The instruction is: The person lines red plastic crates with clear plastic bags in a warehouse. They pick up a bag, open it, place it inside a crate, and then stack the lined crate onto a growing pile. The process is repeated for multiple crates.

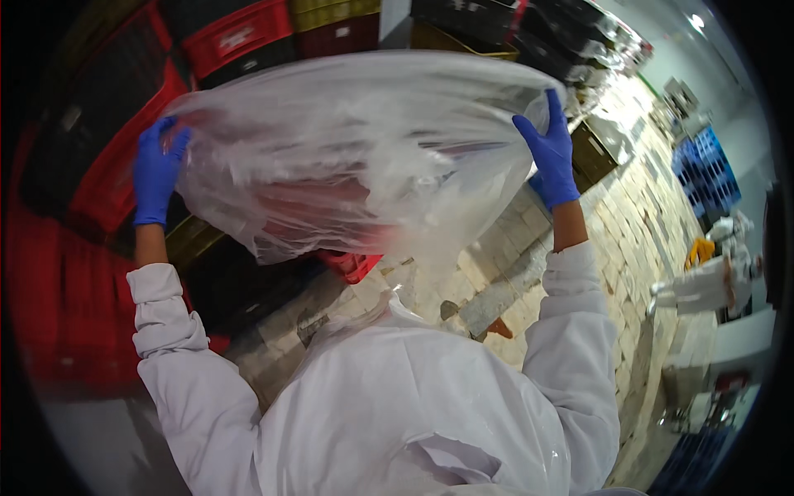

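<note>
A large, clear plastic bag or sheet [347, 149] is stretched wide between my hands, above the tiled floor. My left hand [160, 167], in a blue glove, grips its left edge with bent fingers. At the right edge, my right hand [551, 152], also gloved in blue, has its thumb and a finger spread against the film, with the other fingers hidden behind it. Through the film a red crate shows blurred, and its corner [352, 266] sticks out below.
Stacked red, black and yellow plastic crates [232, 37] stand ahead and to the left. A dark yellow crate [592, 155] sits beyond my right hand. Blue crates [707, 170] and a person in white [707, 282] are farther right on the tiled floor [620, 248].
</note>
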{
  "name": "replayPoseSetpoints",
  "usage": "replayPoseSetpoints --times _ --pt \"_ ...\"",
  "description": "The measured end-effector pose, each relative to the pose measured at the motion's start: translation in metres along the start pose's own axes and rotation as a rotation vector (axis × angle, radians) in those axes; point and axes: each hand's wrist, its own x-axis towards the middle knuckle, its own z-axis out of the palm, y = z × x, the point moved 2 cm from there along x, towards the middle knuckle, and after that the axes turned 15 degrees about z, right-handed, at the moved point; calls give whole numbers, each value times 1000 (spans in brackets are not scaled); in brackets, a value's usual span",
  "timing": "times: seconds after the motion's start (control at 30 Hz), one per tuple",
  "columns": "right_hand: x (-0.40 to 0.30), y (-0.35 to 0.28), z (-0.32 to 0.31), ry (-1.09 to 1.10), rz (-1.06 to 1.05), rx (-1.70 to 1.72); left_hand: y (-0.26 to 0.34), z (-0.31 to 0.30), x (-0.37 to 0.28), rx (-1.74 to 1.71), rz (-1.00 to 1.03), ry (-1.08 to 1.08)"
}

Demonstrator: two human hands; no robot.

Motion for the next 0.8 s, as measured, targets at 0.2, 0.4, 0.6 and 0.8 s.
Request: replayPoseSetpoints --times 0.2,0.4,0.6,0.8 --pt "59 -67 96 -159 136 -69 -29 -6 -68 165 -137 -328" --pt "100 -97 190 -203 -88 265 -2 44 -61 55 87 -6" --pt "130 -173 261 -153 -399 400 -2 146 -84 -340 -333 -799" --pt "-13 -105 286 -572 -787 -429 55 157 -82 -1361 -603 -244"
